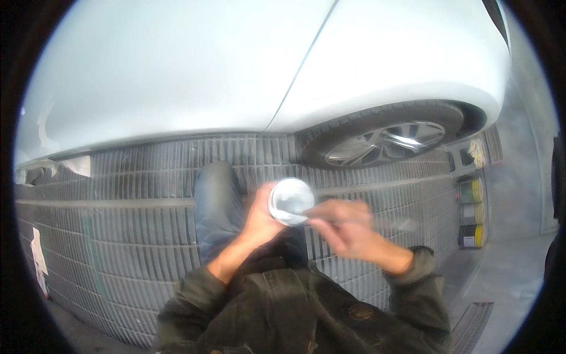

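Cup (288, 192) is held in your left hand (262, 217), mouth up. Your right hand (348, 227) pinches a blurry stick (404, 224) sideways at the cup's right rim.

Two hands are in view, one left hand (259, 217) and one right hand (348, 227), along with two dark sleeves (415, 289). There is one round cup (292, 187) and one thin tool (404, 224) (too blurred to say what kind). One white vehicle (194, 71) shows one wheel (383, 141) and one full-length panel seam (306, 56). Three cans (470, 237) with yellow on them make up one row. Two jeans-clad legs (215, 189) appear, and the pale scraps (39, 253) number at least two.
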A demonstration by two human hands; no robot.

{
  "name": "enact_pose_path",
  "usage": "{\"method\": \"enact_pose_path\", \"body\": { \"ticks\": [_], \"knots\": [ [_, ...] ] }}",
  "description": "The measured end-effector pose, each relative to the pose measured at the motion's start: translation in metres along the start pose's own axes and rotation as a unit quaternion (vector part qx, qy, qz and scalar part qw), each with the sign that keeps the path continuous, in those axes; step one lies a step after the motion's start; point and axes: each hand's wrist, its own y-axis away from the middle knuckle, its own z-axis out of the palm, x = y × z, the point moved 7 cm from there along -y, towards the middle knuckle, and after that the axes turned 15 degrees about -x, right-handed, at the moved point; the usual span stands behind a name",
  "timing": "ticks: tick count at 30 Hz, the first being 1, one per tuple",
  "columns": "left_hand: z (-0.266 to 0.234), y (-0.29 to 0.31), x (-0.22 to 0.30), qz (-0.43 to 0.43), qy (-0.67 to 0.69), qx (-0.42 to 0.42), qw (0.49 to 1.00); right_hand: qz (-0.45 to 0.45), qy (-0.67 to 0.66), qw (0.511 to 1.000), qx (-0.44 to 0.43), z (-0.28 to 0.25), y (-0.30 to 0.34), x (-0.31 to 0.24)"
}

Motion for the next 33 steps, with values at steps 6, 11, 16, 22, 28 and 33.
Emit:
{"method": "enact_pose_path", "body": {
  "ticks": [6,11,16,22,28,33],
  "knots": [
    [-0.005,-0.002,0.014,-0.026,-0.054,0.024,0.998,0.019,0.019,0.999,-0.021,0.000,0.002,0.008],
    [-0.002,0.001,0.014,-0.044,-0.047,0.005,0.998,0.063,0.060,0.996,-0.008,-0.017,0.006,0.015],
    [-0.003,-0.001,0.019,-0.022,-0.042,0.011,0.999,0.017,0.048,0.999,-0.003,-0.019,-0.003,0.005],
    [-0.003,-0.001,0.008,-0.025,-0.037,0.011,0.999,-0.011,0.028,0.999,-0.030,-0.006,-0.002,0.001],
    [-0.002,0.002,0.006,-0.033,-0.024,-0.039,0.998,-0.020,-0.017,0.996,-0.079,-0.002,0.004,0.005],
    [-0.004,0.006,0.011,-0.010,-0.014,-0.056,0.998,-0.019,0.039,0.998,-0.045,-0.026,-0.003,0.007]
  ]
}}
